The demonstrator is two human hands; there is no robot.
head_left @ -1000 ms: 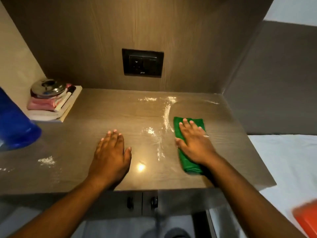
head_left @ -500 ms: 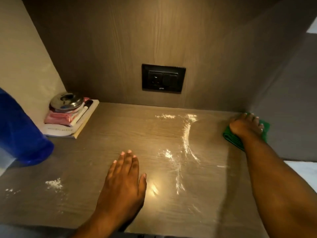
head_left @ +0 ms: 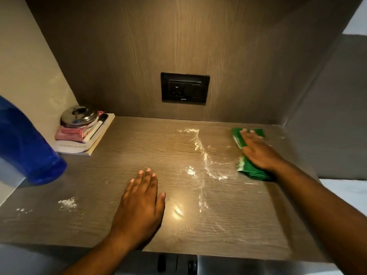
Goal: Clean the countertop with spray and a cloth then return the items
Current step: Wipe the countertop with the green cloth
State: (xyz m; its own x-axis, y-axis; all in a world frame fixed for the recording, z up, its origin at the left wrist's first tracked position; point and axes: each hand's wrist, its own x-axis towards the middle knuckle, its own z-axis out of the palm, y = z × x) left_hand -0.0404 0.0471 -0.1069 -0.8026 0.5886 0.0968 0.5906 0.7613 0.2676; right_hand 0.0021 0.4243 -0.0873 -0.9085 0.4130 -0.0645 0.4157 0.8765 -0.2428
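A green cloth [head_left: 250, 170] lies on the right side of the wood-grain countertop [head_left: 127, 159]. My right hand [head_left: 256, 150] presses flat on the cloth, fingers pointing toward the back wall. My left hand [head_left: 140, 205] rests flat on the counter near the front edge, holding nothing. White spray foam streaks [head_left: 200, 153] cross the middle of the counter, and a foam patch [head_left: 67, 203] sits at the front left. A blue bottle [head_left: 25, 147] looms blurred at the left edge.
A stack of a book, pink packets, a marker and a steel lid [head_left: 82, 130] fills the back left corner. A black wall socket [head_left: 184, 88] sits on the back panel. Walls close in at the left, back and right.
My right hand has pulled the cloth from the back right corner toward me and slightly left. My left hand stays planted on the counter.
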